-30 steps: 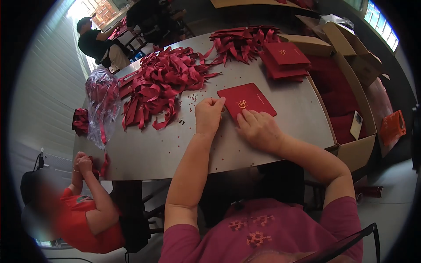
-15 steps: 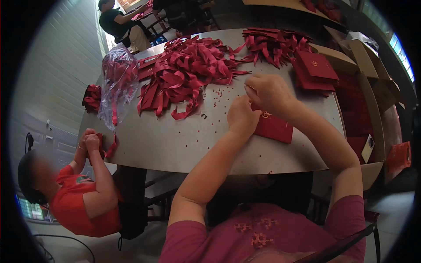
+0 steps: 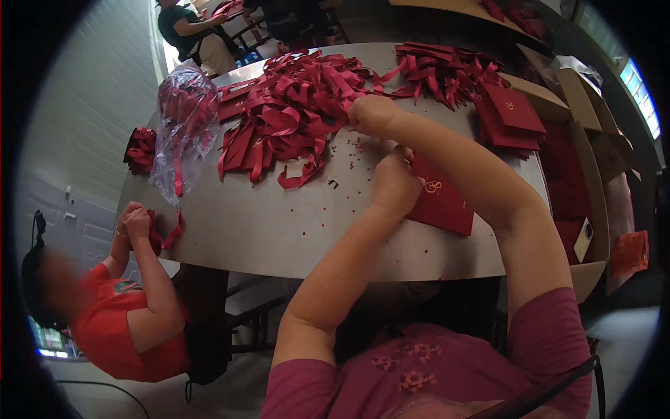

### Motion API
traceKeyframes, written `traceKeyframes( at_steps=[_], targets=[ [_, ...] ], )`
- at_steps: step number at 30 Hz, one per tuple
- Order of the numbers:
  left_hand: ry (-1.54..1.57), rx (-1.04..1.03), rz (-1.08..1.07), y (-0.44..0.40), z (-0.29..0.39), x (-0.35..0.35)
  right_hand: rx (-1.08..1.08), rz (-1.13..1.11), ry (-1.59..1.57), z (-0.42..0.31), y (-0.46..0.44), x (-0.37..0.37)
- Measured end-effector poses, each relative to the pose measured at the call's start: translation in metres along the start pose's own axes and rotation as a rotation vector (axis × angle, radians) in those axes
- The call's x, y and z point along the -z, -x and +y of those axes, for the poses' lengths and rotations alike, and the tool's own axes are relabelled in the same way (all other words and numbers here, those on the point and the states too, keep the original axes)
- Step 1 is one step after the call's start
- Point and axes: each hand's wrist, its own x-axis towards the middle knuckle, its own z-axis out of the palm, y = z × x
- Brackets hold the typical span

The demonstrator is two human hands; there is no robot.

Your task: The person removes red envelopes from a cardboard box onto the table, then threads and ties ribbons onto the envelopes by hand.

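A dark red card-like folder or bag [image 3: 444,202] with a gold emblem lies tilted on the metal table, under my forearm. My left hand [image 3: 398,183] is closed at its upper left corner, fingertips pinched together; what they grip is too small to make out. Farther up and to the left, my right hand [image 3: 372,115] is closed at the right edge of the big heap of red ribbons [image 3: 300,98]. Its fingertips are mostly hidden, so what it holds cannot be made out. Small red dots [image 3: 352,165] are scattered beside my left hand.
Stacked red bags [image 3: 513,112] stand at the right, beside an open cardboard box [image 3: 590,167] with a phone [image 3: 583,241] on its contents. More ribboned bags [image 3: 447,70] lie at the back. A plastic-wrapped bundle [image 3: 183,126] and a co-worker in red [image 3: 129,321] are on the left.
Both my hands left the emblem area for the folder's upper left corner; then my right hand moved away up and left to the ribbon heap. The view has shifted right.
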Motion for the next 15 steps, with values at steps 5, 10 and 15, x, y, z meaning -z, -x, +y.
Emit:
traceKeyframes(
  at_steps=[5, 10, 15],
  targets=[
    [0.292, 0.056, -0.047, -0.009, -0.012, 0.001, -0.050, 0.261, -0.985, 0.039, 0.057, 0.057],
    [0.586, 0.131, -0.126, -0.009, -0.019, 0.001, -0.065, 0.505, -1.477, 0.062, 0.141, 0.131],
    [0.939, 0.342, -0.204, -0.001, -0.001, 0.012, -0.289, 0.775, -1.254, 0.085, 0.236, 0.183]
  ],
)
